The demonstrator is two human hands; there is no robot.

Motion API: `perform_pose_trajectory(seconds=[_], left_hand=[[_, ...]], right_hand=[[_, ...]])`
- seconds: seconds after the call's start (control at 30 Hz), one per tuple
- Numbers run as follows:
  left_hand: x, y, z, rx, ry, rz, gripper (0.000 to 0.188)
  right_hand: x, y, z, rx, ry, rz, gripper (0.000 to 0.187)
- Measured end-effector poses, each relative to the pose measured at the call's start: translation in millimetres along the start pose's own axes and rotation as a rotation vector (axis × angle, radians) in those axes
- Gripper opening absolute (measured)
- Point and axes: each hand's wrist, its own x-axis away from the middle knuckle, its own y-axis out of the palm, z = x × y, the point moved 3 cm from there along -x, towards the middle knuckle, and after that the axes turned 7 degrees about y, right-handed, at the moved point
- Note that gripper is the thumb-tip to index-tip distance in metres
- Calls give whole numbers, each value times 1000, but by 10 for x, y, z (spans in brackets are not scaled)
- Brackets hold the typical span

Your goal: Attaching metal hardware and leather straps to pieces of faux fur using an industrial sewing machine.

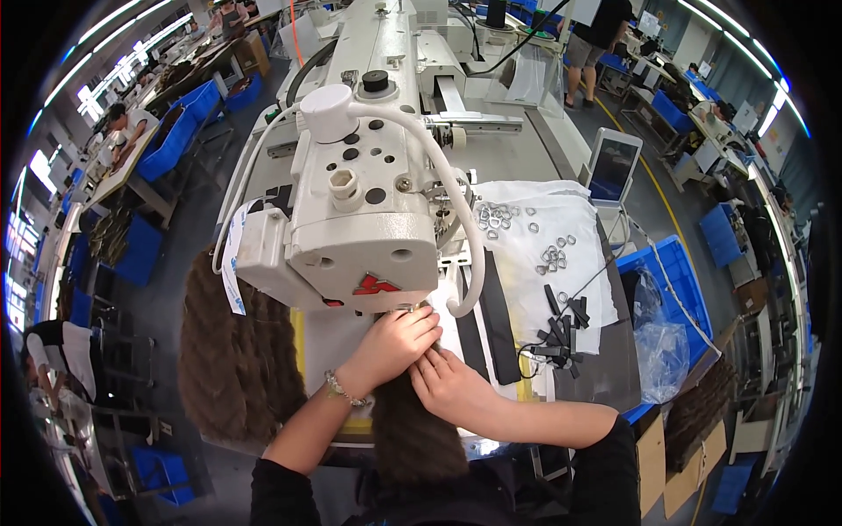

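Directly under the head of a large white industrial sewing machine (360,241), my two hands meet at a strip of dark brown fur (419,443). The fingers of my left hand (396,344) are closed on its far end, close to the needle area, which the machine head hides. Just right of it and slightly nearer, my right hand (456,390) pinches the same fur, its fingertips touching the left hand. The strip hangs from my hands toward my body. A bigger pile of brown fur (237,359) drapes over the table's left side.
On a white cloth (561,210) to the right lie several metal D-rings (553,256) and black strap pieces (561,329). Black strips (500,329) run beside the needle area. A small screen (612,167) stands behind; a blue bin (671,263) holding clear plastic stands far right.
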Motion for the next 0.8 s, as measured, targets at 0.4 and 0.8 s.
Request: perform_pose_trajectory(seconds=[0.4,0.8], left_hand=[[145,-15,-36,6,-11,58,25],[163,-46,-26,-27,-14,74,26]], right_hand=[[42,37,-81,-65,20,34,43],[30,30,-84,-58,0,39,41]])
